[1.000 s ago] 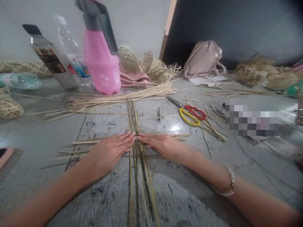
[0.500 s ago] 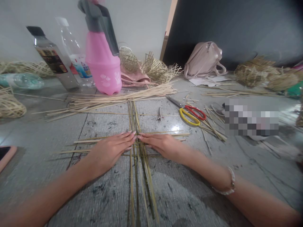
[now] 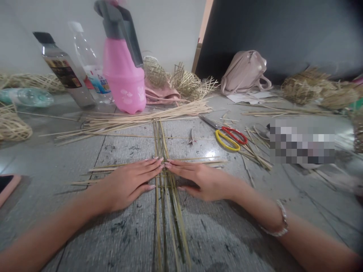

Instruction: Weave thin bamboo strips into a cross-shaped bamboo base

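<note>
Several long thin strips (image 3: 178, 226) run lengthwise over the grey floor, crossed by shorter-looking crosswise strips (image 3: 99, 169) under my hands. My left hand (image 3: 132, 183) lies palm down on the crossing from the left, fingertips on the lengthwise strips, thumb spread away. From the right, my right hand (image 3: 200, 179) rests flat on the crosswise strips, its fingertips almost meeting those of the left hand and its thumb apart. Neither hand is wrapped round anything. The middle of the crossing is partly hidden by the fingers.
Beyond the hands lie a pile of strips (image 3: 147, 115), a small metal clip (image 3: 190, 137) and scissors (image 3: 227, 138) with red and yellow handles. A pink spray bottle (image 3: 124, 79) stands behind. A phone (image 3: 10, 189) lies at left, a pink bag (image 3: 244, 71) at back right.
Both thumbs have spread away from the fingers and moved toward me. The fingertips stay at the crossing, and the right forearm has shifted slightly right.
</note>
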### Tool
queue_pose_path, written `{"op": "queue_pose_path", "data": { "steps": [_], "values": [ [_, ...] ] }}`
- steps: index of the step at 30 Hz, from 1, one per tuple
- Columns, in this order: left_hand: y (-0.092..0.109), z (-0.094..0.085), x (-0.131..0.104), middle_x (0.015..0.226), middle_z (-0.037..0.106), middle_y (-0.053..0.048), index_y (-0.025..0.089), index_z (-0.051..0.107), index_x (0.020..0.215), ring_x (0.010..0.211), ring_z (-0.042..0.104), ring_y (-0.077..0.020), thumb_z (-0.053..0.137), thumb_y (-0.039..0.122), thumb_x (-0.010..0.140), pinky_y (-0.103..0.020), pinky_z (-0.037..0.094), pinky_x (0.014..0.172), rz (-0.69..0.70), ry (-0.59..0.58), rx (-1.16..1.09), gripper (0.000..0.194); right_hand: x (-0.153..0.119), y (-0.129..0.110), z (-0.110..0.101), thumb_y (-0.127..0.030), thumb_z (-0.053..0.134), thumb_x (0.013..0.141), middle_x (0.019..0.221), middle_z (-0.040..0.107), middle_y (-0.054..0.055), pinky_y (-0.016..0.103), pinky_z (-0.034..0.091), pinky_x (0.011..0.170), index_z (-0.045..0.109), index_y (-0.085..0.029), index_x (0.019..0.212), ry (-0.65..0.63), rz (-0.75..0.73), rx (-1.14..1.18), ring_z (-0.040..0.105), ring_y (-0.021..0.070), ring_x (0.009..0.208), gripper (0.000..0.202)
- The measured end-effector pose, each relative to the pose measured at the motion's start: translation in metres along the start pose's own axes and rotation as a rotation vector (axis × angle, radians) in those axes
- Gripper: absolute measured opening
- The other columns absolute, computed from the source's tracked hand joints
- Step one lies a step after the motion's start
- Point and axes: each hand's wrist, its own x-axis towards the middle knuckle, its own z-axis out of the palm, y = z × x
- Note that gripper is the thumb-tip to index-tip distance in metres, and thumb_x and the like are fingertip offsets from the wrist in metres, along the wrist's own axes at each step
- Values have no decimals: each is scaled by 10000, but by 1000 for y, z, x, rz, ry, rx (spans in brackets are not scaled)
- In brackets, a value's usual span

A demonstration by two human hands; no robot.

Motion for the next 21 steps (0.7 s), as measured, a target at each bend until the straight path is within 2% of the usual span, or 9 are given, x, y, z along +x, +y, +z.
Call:
{"op": "queue_pose_path", "data": {
  "steps": [3,8,16,21],
  "values": [
    [-1,0,0,1541,345,-56,169,359,1486,1430,319,-187,266,426,1060,-390,272,1186,6,5,9,506,1,2,3,-172,512,948,1482,431,168,365,367,1154,397,-49,1452,18,0,-24,361,210,1410,531],
    [-3,5,-1,1537,360,-61,160,357,1486,1426,327,-179,251,411,1066,-368,283,1183,26,35,64,500,3,2,5,-173,441,986,1441,483,176,356,384,1145,461,-9,1395,53,-24,-109,417,212,1376,442],
    [1,11,-3,1543,337,-141,94,345,1478,1436,306,-213,219,343,1072,-370,280,1177,75,64,241,493,5,-3,9,-197,397,1006,1388,542,169,370,390,1139,523,9,1339,85,-75,-276,474,238,1333,412],
    [3,11,-3,1548,325,-144,110,319,1491,1434,305,-230,204,310,1071,-389,285,1174,65,49,300,480,4,-1,12,-196,394,1008,1393,537,161,369,387,1143,537,2,1331,88,-84,-302,470,237,1337,405]
  ]
}}
